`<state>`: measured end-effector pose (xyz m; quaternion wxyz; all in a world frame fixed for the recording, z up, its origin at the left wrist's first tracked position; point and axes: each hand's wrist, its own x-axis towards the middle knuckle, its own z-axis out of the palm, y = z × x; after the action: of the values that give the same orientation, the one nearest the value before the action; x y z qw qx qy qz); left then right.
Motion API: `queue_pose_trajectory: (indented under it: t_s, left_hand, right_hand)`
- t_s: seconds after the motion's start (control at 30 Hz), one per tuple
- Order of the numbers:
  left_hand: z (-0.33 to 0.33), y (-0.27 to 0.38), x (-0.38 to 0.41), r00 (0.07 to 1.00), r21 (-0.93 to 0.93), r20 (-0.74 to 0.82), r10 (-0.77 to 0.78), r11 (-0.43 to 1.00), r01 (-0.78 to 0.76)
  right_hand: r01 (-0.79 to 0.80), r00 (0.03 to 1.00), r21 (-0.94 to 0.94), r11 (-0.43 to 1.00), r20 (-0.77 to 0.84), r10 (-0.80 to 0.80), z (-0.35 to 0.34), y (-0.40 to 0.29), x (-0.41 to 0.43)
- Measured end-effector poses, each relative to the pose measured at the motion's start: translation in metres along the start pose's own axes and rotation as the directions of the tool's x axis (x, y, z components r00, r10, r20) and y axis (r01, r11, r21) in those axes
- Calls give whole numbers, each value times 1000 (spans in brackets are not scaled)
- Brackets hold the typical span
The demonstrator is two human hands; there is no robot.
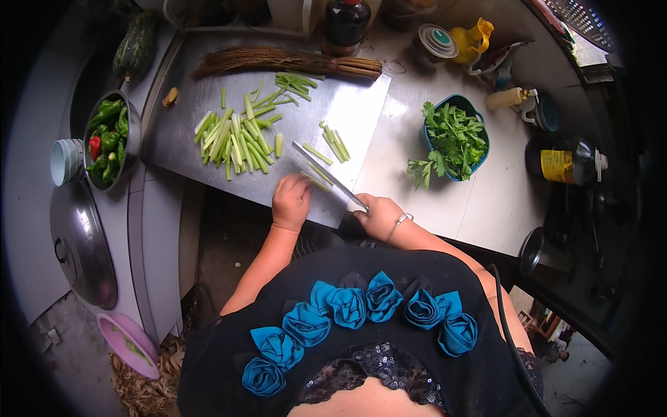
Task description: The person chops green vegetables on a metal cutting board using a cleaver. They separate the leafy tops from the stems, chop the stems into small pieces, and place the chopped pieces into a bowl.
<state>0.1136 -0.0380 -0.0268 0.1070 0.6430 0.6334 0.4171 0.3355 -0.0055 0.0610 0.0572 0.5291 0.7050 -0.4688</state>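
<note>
My right hand (382, 216) grips the handle of a kitchen knife (331, 176), seen nearly edge-on with its blade pointing up and left over the metal board (307, 208). Close to the blade, my left hand (293, 200) has its fingers curled on a thin green celery stalk (315, 182). Just beyond the knife lie a few cut stalk pieces (336, 142). A larger heap of cut celery stalks (237, 135) spreads over the middle of the board, and more thin pieces (294, 83) rest behind it.
A straw brush (286, 61) lies across the board's back, with a ginger piece (170, 97) at left. Leafy celery tops (456, 138) fill a blue container (480, 161) at right. Left stands a metal bowl (134, 140) of green peppers (108, 140). A dark oil bottle (565, 160) is far right.
</note>
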Motion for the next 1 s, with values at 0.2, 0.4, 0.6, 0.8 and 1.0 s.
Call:
queue_pose_trajectory:
  t_s: [0.2,0.4,0.6,0.8,1.0]
  left_hand:
    - [2,0,-2,999,29,-44,19,999,-18]
    - [7,-9,-7,999,54,-41,17,998,-15]
    - [9,-14,-7,1000,57,5,10,998,-10]
    - [6,-3,4,998,51,-11,54,997,-53]
    - [3,8,12,999,50,39,19,999,-21]
  right_hand:
    - [-1,990,-119,993,142,18,-7,-11,-8]
    - [-24,986,-158,987,159,50,-1,-7,-3]
    - [-104,970,-235,967,191,150,5,-18,12]
    - [-90,979,-114,989,171,109,1,-17,13]
    - [-25,999,99,995,-38,29,-2,-6,2]
